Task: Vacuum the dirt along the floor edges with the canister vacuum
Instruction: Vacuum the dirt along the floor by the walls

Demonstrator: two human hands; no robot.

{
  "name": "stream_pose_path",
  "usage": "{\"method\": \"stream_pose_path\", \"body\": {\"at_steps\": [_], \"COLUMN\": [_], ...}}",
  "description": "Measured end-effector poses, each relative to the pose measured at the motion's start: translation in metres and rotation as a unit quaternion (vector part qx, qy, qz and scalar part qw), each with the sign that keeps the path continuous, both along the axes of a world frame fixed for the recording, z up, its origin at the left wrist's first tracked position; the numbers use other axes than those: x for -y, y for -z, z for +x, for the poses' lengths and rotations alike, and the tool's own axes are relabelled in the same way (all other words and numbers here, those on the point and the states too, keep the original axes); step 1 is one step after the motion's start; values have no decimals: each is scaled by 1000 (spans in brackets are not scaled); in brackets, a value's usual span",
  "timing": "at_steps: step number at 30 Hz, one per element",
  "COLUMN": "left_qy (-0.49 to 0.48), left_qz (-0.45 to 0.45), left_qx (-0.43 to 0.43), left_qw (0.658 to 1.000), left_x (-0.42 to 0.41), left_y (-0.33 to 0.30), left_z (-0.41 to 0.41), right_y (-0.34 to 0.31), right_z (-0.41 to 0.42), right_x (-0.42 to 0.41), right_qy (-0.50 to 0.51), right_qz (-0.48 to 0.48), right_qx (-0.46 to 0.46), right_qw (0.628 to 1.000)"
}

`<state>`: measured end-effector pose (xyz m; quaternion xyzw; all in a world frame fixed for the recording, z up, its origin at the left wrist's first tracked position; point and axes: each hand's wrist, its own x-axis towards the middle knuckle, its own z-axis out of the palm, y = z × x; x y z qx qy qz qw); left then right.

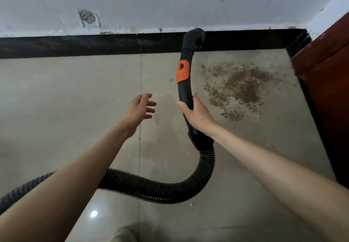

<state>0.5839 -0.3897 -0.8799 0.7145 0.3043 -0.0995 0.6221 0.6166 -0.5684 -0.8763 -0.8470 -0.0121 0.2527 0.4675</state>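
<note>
My right hand [196, 115] grips the black curved vacuum handle [186, 88], which carries an orange slider [182, 72]. The handle's open nozzle end [196, 36] points up toward the black skirting. A black ribbed hose [154, 187] runs from the handle down, curls left across the floor and passes under my left forearm. A patch of brown dirt [239, 88] lies on the beige tiles just right of the handle, near the corner. My left hand [140, 107] hovers open above the floor, left of the handle, holding nothing. The canister is out of view.
A black skirting board [94, 46] runs along the scuffed white wall [151, 1]. A dark red wooden panel [324, 83] closes the right side and forms the corner. A tile joint [140, 83] runs down the floor. A light shoe tip [124, 232] shows at the bottom.
</note>
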Motion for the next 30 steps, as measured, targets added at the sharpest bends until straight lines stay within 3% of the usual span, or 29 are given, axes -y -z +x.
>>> {"method": "stream_pose_path", "body": {"at_steps": [4,8,13,17,30], "left_qy": [46,78,-15,-28,16], "left_qz": [-54,-121,-213,-267,-232], "left_qx": [-14,-26,-62,-97,-133], "left_qw": [997,989,975,958,963], "left_x": [24,52,65,75,113], "left_y": [-2,-7,-3,0,6], "left_z": [13,27,30,28,60], "right_y": [2,7,5,9,19], "right_z": [-14,-27,-34,-35,-21], "right_x": [18,15,2,6,42], "right_qy": [-50,-86,-65,-64,-24], "right_qz": [-72,-78,-63,-93,-63], "right_qx": [-1,-14,-52,-63,-50], "right_qw": [996,993,995,992,996]}}
